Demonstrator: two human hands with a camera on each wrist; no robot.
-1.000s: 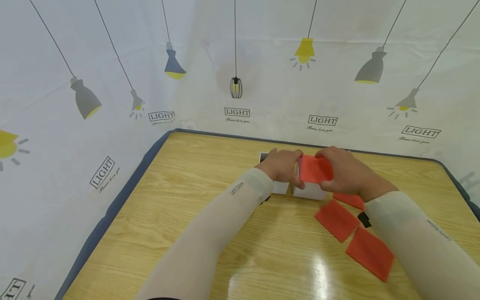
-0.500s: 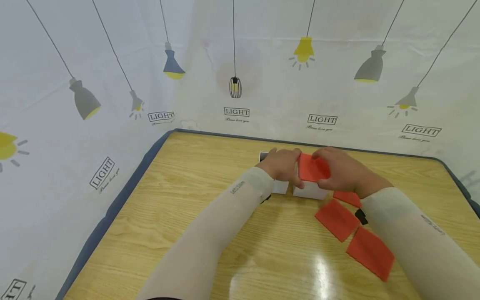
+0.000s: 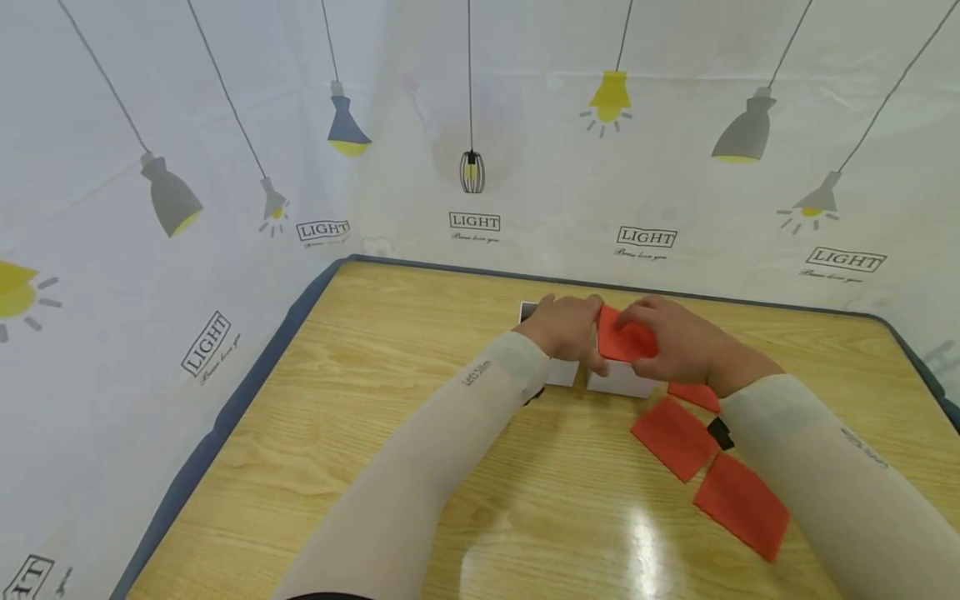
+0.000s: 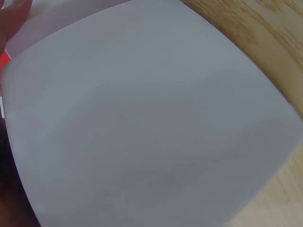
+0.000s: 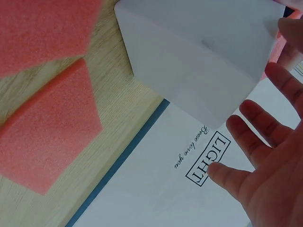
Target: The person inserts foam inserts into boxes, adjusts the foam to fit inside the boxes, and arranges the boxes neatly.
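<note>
My left hand (image 3: 566, 329) grips the left side of a white box (image 3: 621, 380), thumb on the near side and fingers over the far side. A red foam sheet (image 3: 617, 340) lies across the top of this box, its right part curving up under my right hand (image 3: 682, 346). The right index finger is bent onto the foam, with the thumb near its front edge. In the right wrist view the other fingers (image 5: 253, 142) spread beside the white box (image 5: 189, 61). A white surface (image 4: 151, 118) fills most of the left wrist view.
Another white box-like piece (image 3: 561, 372) with a dark inside stands left of the gripped box, partly hidden by my left hand. More red foam sheets (image 3: 675, 439) lie on the wooden table (image 3: 360, 417) near my right forearm. A printed white curtain (image 3: 525, 108) surrounds the table.
My right hand has moved slightly left and tipped the red foam sheet down, from standing upright to lying flatter over the box. The left hand has stayed put.
</note>
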